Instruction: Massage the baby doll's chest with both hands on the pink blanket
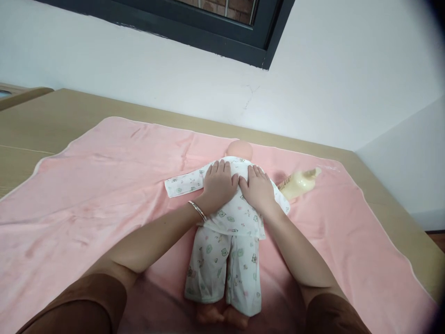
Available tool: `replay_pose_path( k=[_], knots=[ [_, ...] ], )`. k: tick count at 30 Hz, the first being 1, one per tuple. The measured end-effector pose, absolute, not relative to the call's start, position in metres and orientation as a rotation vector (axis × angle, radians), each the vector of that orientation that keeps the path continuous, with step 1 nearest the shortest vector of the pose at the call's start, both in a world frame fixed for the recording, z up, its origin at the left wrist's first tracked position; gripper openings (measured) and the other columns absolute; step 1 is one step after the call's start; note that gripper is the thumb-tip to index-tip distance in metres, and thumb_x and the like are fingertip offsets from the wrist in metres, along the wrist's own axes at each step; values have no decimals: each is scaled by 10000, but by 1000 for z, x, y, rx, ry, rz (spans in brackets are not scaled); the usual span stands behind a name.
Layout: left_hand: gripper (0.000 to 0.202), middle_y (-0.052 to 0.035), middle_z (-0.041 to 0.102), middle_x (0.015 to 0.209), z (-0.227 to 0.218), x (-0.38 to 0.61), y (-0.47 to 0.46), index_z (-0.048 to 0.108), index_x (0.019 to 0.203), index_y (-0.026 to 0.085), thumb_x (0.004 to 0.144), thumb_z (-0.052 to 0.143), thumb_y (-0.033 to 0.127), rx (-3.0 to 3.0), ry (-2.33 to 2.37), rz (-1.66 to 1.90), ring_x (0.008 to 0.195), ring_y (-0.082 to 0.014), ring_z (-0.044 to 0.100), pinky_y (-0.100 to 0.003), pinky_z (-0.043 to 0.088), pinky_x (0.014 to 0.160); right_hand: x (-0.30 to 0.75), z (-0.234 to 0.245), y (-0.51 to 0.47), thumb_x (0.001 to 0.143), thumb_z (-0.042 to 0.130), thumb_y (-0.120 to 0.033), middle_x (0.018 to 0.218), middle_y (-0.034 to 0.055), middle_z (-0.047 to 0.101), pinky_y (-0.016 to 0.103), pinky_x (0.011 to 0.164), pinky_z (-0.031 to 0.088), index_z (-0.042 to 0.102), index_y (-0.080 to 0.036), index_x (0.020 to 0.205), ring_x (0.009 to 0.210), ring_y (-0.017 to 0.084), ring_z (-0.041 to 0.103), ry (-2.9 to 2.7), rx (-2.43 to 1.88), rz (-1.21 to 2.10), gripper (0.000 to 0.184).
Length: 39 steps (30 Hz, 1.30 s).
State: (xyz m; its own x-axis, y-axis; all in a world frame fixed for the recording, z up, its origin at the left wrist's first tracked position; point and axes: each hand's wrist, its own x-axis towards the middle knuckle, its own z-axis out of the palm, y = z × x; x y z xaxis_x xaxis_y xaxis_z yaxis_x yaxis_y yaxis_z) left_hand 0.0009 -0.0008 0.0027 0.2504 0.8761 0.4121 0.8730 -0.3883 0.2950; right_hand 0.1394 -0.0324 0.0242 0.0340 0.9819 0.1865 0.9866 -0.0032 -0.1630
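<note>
A baby doll (pixel 239 149) lies on a pink blanket, its head toward the wall and its feet toward me. It wears a white patterned top (pixel 236 214) and matching trousers (pixel 208 264). My left hand (pixel 219 183) rests flat on the upper left of the top, fingers stretched toward the head. On the upper right of the top lies my right hand (pixel 257 188), also flat. The two thumbs nearly meet at the middle. One sleeve (pixel 184 183) extends out to the left. The doll's face is not visible.
The pink blanket (pixel 104 185) covers most of a wooden table (pixel 79 104). A pale yellow bottle (pixel 301 183) lies on the blanket at the doll's right. Behind the table rises a white wall (pixel 313 83) with a dark window frame (pixel 236 44).
</note>
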Motion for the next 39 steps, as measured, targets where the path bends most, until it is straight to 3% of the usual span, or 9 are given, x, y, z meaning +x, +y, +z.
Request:
replay_pose_path(
  k=[7,15,21,25,29,33,36,39],
  knots=[
    [502,-225,552,1457,-2,0,6,520,1379,49,988,418,346,2461,1650,860,1406,-359,467,-525,337,1201,146,14,-24,1014,312,-412,1586,213,419,560,1203,258,387,-64,1521,1495,348,342,-2032,-2019,21,620],
    [491,-215,558,1452,-2,1,4,522,1374,71,983,413,346,2451,1656,879,1400,-357,468,-530,337,1193,144,15,-27,1015,316,-430,1560,209,454,590,1188,259,395,-89,1517,1470,357,366,-2013,-2012,6,612],
    [443,-206,618,1362,4,2,1,556,1321,116,968,455,365,2410,1745,834,1335,-385,513,-651,306,1161,142,17,-31,1021,313,-439,1529,189,496,691,1183,163,413,-127,1504,1436,374,398,-2003,-2025,-49,584],
    [422,-165,605,1408,-2,0,12,544,1336,159,963,458,337,2410,1645,850,1364,-341,495,-631,291,1179,152,12,-19,1002,358,-417,1531,190,494,615,1199,220,413,-97,1501,1432,348,408,-2062,-1935,13,595],
    [389,-124,643,1373,-3,-4,17,561,1325,181,971,464,311,2491,1555,934,1304,-298,551,-566,313,1179,156,13,-15,1006,352,-392,1562,167,469,616,1210,214,402,-118,1517,1451,319,400,-2102,-1862,62,582],
    [301,-161,711,1160,11,-4,-1,663,1114,141,1004,398,231,2727,1462,874,1133,-308,632,-489,437,1036,138,23,-35,1013,327,-310,1501,177,542,589,1198,253,491,-112,1462,1413,323,462,-2065,-1903,-49,516],
    [327,-184,718,1033,17,-1,-15,688,987,131,1005,368,196,2713,1601,787,1013,-326,657,-500,462,958,124,28,-50,1028,293,-283,1438,195,598,594,1210,204,542,-112,1423,1366,335,519,-2067,-1956,-158,497],
    [347,-214,683,1226,12,1,-12,660,1156,100,1009,386,255,2638,1664,814,1157,-352,618,-537,415,1055,126,27,-47,1036,296,-330,1473,193,567,623,1209,175,514,-126,1453,1390,343,495,-2051,-1989,-145,513]
  ],
)
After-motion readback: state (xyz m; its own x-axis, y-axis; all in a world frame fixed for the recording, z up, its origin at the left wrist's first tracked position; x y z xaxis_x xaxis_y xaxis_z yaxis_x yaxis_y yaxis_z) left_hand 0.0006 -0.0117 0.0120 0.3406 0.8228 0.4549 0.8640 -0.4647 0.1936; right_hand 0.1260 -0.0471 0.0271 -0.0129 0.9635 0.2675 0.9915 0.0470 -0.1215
